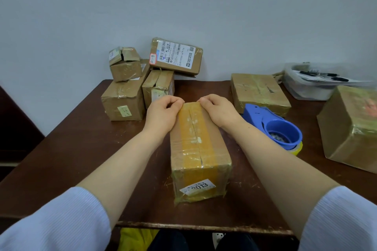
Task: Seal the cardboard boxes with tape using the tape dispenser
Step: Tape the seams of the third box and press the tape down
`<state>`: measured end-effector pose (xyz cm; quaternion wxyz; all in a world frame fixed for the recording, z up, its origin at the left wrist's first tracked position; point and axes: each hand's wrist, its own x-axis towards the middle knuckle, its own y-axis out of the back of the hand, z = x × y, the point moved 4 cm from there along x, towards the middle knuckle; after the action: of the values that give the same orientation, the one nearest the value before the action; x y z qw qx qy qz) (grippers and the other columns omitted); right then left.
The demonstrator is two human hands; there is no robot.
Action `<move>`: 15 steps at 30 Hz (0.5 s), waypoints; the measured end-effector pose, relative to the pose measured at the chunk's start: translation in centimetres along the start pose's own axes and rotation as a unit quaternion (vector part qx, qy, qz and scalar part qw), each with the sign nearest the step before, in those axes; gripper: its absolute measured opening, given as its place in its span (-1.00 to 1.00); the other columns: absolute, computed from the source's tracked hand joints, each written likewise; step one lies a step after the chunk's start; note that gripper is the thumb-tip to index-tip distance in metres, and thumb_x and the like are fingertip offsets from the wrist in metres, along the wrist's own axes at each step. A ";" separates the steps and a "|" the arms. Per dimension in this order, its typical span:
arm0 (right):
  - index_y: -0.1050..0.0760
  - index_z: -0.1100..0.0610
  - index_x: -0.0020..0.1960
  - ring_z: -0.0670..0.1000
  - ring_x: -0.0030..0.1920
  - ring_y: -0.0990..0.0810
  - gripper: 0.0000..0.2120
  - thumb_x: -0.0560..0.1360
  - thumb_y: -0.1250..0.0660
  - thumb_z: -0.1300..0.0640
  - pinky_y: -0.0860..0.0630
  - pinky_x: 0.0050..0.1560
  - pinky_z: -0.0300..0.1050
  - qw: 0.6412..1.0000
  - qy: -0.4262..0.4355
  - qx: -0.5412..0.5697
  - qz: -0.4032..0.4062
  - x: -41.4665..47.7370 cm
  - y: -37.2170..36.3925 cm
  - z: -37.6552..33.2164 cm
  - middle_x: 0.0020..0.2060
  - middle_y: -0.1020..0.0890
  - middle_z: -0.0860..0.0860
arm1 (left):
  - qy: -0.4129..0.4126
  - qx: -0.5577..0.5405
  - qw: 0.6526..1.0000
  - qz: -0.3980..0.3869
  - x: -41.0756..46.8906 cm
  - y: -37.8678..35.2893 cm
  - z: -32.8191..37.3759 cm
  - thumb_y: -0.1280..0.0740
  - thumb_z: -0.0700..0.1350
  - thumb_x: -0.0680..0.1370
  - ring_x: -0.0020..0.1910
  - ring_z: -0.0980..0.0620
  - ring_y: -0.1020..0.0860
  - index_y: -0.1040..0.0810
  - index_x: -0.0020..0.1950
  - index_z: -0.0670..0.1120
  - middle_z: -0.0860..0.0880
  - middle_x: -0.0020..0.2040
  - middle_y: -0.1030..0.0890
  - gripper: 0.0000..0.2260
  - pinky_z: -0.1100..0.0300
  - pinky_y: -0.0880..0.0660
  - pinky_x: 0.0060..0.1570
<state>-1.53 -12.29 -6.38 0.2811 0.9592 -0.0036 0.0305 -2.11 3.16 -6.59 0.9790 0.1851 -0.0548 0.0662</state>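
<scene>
Brown worktop [81, 149] — left hand [163, 113] and right hand [219, 113] pinch yellow tape [193, 128] at the box [216, 144] far end. Clear tub [306, 90] holds pens [318, 76].

1 camera, worn on the head, looks forward and down across the desk [81, 149] toward the wall [183, 6]. It sits above the near desk edge, which runs along the bottom of the frame with the person's legs [167, 240] below it. Both forearms enter from the lower corners and converge at mid-frame, where the left hand [163, 114] and right hand [220, 112] meet on the far end of a box [195, 138] close under the lens. The wide angle splays the desk's sides outward and stretches the sleeves [61, 220] large. The far desk edge lies above mid-height; the wall fills everything above it.
</scene>
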 end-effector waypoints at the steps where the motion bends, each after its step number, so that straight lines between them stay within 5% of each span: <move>1: -0.50 0.13 0.24 0.00 0.13 -0.48 -0.69 0.63 -0.10 0.03 -0.40 0.09 -0.13 1.000 -0.003 -0.003 0.007 0.1 -0.1 0.0 0.15 -0.56 0.02 | 0.003 0.013 1.000 -0.003 0.1 0.0 0.1 -0.27 -0.08 0.58 0.06 0.00 -0.55 -0.64 0.00 -0.03 0.02 -0.01 -0.62 -0.85 -0.06 -0.50 0.15; 5: -0.55 0.13 0.18 0.00 0.12 -0.52 -0.72 0.60 -0.19 0.03 -0.45 0.12 -0.11 0.998 -0.003 0.049 0.041 -0.1 -0.1 0.2 0.10 -0.60 0.02 | 0.020 0.001 1.000 -0.021 0.1 0.4 0.0 -0.28 -0.08 0.58 0.06 -0.02 -0.56 -0.65 -0.02 0.01 0.02 -0.01 -0.63 -0.86 -0.08 -0.50 0.16; 10: -0.58 0.06 0.00 0.04 -0.05 -0.64 -0.80 0.56 -0.27 -0.04 -0.56 0.10 0.04 0.960 -0.104 0.260 0.007 -1.0 -1.0 1.6 -0.11 -0.66 0.03 | 0.048 -0.109 0.993 -0.018 -0.9 0.6 -1.3 -0.30 -0.01 0.58 0.09 0.03 -0.58 -0.62 0.16 -0.02 0.01 0.08 -0.63 -0.79 0.00 -0.52 0.17; 15: -0.55 0.07 -0.04 0.07 0.04 -0.58 -0.84 0.58 -0.24 0.03 -0.51 0.09 -0.02 0.978 -0.080 0.188 0.041 -0.4 -0.9 1.2 -0.08 -0.62 0.03 | 0.049 -0.065 0.997 -0.007 -0.6 0.0 -1.0 -0.23 -0.05 0.61 0.03 -0.04 -0.57 -0.61 -0.03 0.03 -0.02 -0.01 -0.62 -0.84 -0.03 -0.52 0.11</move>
<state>-1.81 -12.15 -7.88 0.0935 0.9932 -0.0597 -0.0345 -2.63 3.49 -7.59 0.9908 0.1185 -0.0099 0.0643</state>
